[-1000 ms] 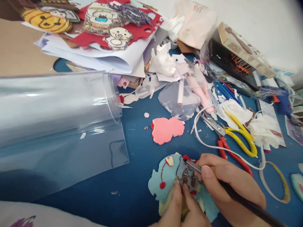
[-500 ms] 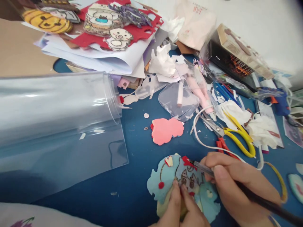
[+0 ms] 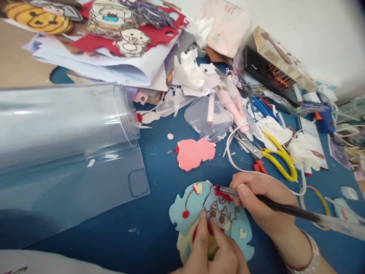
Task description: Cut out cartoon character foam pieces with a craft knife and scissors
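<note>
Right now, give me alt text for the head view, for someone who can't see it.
A right hand holds a black pen at the upper part of a blue and yellow cutout with a drawn face, while the left hand touches it. Around them on a blue table are a pink cutout, yellow-handled scissors and a clear plastic roll.

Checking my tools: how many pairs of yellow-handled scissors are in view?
1: the scissors lie right of the pink cutout, just beyond the right hand. Others may be hidden.
</note>
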A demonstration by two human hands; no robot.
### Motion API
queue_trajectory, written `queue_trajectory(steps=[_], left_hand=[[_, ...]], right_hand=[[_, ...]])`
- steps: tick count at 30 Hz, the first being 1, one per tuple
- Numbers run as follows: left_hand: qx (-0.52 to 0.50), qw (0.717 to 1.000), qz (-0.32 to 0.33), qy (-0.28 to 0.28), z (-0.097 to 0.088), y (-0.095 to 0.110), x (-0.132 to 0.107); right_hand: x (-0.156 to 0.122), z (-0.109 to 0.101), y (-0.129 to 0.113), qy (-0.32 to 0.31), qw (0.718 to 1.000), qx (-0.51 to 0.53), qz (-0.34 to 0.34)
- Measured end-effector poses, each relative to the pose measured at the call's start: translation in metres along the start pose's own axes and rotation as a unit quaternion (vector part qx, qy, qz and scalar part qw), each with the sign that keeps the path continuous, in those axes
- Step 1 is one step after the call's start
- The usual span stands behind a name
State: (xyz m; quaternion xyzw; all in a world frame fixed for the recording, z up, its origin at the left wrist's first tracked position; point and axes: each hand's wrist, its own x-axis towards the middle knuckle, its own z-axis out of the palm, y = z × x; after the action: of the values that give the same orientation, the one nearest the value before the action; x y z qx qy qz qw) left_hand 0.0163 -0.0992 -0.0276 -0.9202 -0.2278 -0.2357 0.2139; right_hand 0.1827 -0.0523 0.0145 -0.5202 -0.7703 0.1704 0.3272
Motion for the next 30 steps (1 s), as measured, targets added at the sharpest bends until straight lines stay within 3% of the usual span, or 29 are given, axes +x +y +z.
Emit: queue_trajectory(steps=[6,21,30], left_hand=[[-0.006,0.997,0.059,-0.041,-0.0055,-0.0060,-0.0008],[0.008,0.998,0.048,-0.034,-0.0056,-0.0080,0.0023],[0.012,0.999,0.041,-0.030,-0.0039,-0.0044,0.0002]], right_hand=[[-0.0015,-0.0006,-0.0006,0.006,1.000,0.000,0.012],[-0.0050,0.0026,0.0046,0.014,0.999,0.037,0.001],[-0.0022,0.0022,0.0026,0.018,1.000,-0.002,-0.007]])
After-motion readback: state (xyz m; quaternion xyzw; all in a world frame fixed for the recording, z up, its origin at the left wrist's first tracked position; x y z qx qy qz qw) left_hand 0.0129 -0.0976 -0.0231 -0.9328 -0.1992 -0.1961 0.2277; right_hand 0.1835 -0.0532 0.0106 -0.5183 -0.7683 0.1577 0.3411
